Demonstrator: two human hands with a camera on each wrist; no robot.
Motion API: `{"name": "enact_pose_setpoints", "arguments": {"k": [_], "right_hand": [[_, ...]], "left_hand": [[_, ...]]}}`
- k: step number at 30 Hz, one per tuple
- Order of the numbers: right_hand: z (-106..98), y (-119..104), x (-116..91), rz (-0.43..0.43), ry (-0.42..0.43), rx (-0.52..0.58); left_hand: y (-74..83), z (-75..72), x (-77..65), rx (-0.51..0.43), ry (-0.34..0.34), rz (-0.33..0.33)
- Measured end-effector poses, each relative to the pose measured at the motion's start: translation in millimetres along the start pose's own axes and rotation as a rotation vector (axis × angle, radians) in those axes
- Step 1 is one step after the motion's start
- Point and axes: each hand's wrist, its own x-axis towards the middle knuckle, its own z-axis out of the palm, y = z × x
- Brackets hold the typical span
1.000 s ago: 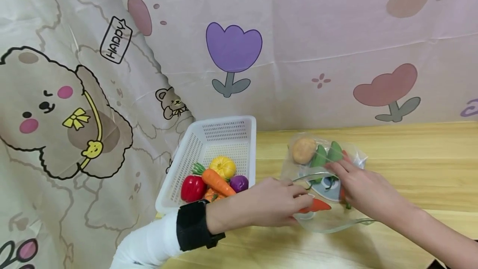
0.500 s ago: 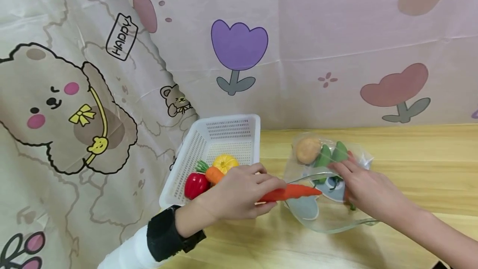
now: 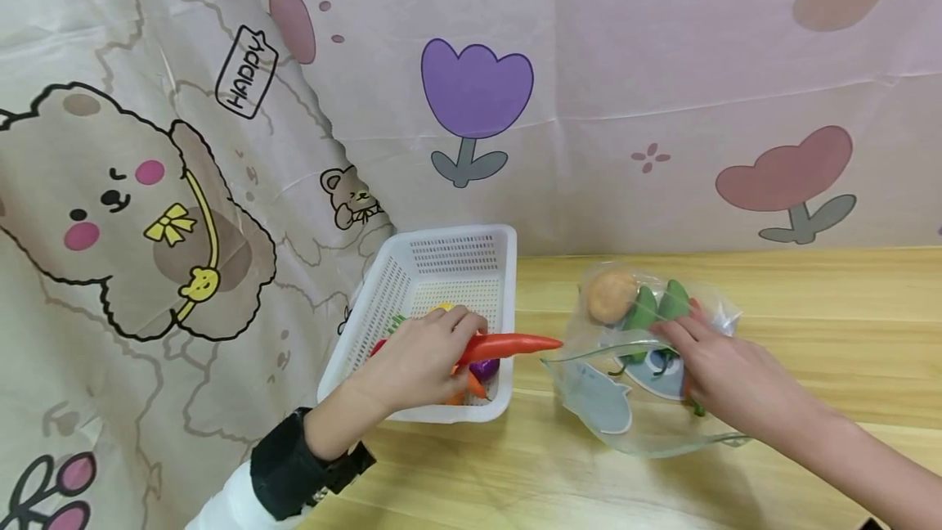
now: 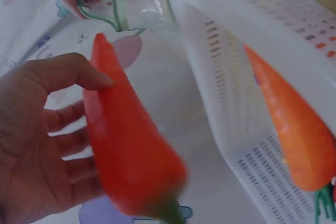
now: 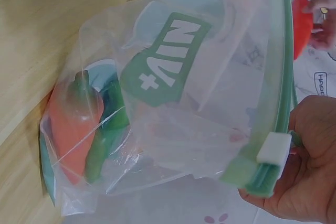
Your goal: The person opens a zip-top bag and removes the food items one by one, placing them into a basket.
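Observation:
My left hand (image 3: 419,354) holds a red chili pepper (image 3: 515,346) over the white perforated basket (image 3: 508,293). In the left wrist view, thumb and fingers pinch the pepper (image 4: 131,140), its green stem toward the camera. My right hand (image 3: 724,366) grips the edge of a clear zip bag (image 3: 658,440), its mouth standing open toward me. The right wrist view shows that hand (image 5: 312,171) beside the bag's white slider (image 5: 274,148) and green zip strip. Inside the bag lie a round brown potato-like piece (image 3: 612,297), green peppers (image 3: 673,301) and a red pepper (image 5: 76,129).
Inside the basket, partly hidden by my left hand, are a carrot (image 4: 296,124), a purple vegetable (image 3: 484,370) and other toy vegetables. Basket and bag stand on a wooden table (image 3: 574,489). A printed curtain (image 3: 603,56) hangs behind and at the left.
My left hand has drawn the red chili pepper out of the bag's mouth and carried it left over the basket. The right hand keeps its hold on the bag.

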Motion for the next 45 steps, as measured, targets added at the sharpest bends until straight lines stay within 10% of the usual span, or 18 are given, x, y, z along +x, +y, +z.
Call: {"name": "enact_pose_setpoints", "arguments": {"k": [18, 26, 33, 40, 45], "right_hand": [[0, -3, 0, 0.011, -0.023, -0.015], [0, -2, -1, -0.006, -0.006, -0.029], [0, -2, 0, -0.016, -0.002, -0.042], [1, -1, 0, 0.002, -0.015, -0.029], [0, 0, 0, 0.016, -0.021, -0.023]], "left_hand": [[-13.9, 42.6, -3.0, -0.025, -0.34, -0.146], [-16.7, 54.7, 0.1, 0.065, -0.2, -0.146], [9.0, 33.9, 12.4, 0.103, -0.049, -0.014], [68.4, 14.8, 46.6, 0.148, -0.025, 0.371], [119.6, 13.1, 85.0, 0.297, -0.221, 0.523]]}}
